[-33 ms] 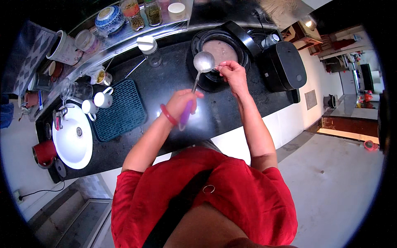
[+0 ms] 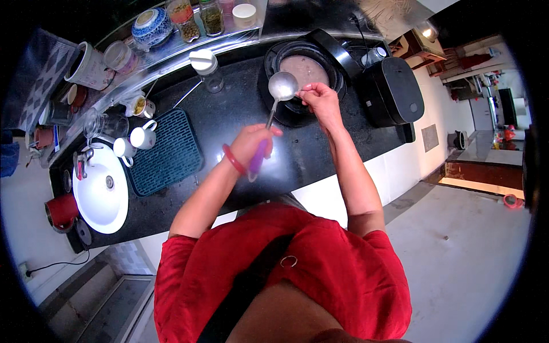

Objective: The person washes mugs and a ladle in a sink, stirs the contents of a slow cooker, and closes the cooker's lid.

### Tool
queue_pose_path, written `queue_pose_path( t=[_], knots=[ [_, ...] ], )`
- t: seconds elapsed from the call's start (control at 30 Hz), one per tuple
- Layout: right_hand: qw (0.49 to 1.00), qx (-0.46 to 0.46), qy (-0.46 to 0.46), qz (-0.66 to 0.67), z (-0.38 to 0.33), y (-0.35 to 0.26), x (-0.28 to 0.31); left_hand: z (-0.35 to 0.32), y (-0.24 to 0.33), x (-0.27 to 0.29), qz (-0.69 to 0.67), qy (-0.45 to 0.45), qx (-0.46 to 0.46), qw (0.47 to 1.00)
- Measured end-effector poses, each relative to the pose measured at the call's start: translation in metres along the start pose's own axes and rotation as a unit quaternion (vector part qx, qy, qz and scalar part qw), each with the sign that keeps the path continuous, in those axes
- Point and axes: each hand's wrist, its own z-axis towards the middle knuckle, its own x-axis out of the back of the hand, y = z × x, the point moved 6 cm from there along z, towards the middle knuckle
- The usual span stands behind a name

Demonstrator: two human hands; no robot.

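**Ladle held over the open cooker pot**

Head view: the left hand [image 2: 251, 146], with a red bangle [image 2: 233, 159] at the wrist, is clenched around the purple handle of a metal ladle [image 2: 282, 87]. The ladle's shaft runs up and away from that fist, and its round silver bowl sits above the near rim of the open rice cooker [image 2: 303, 71], whose inner pot shows a pale pinkish-brown filling. The right hand [image 2: 323, 100] is raised just beside the ladle's bowl, its fingertips pinched together at the bowl's right edge; whether they grip anything small there cannot be told. Both forearms reach out from a red-shirted torso at the bottom of the frame.

The cooker stands on a black countertop [image 2: 229, 120], its lid tipped back behind it. A second, closed black appliance [image 2: 397, 88] stands just to the right. To the left of the cooker is a clear bottle with a white cap [image 2: 207, 67], and nearer the person lies a dark teal ribbed drying mat [image 2: 166, 151]. Two white mugs [image 2: 137, 140] stand beside the mat, next to a round white sink [image 2: 103, 191]. A red pot [image 2: 60, 210] sits at the sink's near-left side. Along the back shelf are jars [image 2: 197, 17] and a blue-and-white patterned bowl [image 2: 151, 26].
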Motion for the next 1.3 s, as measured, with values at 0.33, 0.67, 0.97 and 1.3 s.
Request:
queue_pose_path(
  t=[0.33,0.67,0.97,1.3],
  knots=[
    [0.986,-0.162,-0.04,0.01,0.008,0.003,0.004,-0.01,-0.008,-0.01,0.047,0.019,-0.024,0.998],
    [0.987,-0.047,-0.045,-0.15,0.034,-0.017,0.031,-0.019,-0.003,-0.016,-0.018,0.004,-0.024,1.0],
    [0.892,0.202,0.136,-0.381,0.157,-0.028,0.183,-0.047,0.009,-0.003,-0.108,0.04,-0.074,0.991],
    [0.828,0.176,-0.063,-0.528,0.274,0.056,0.186,-0.066,-0.008,-0.008,-0.138,0.168,-0.131,0.967]
  ],
)
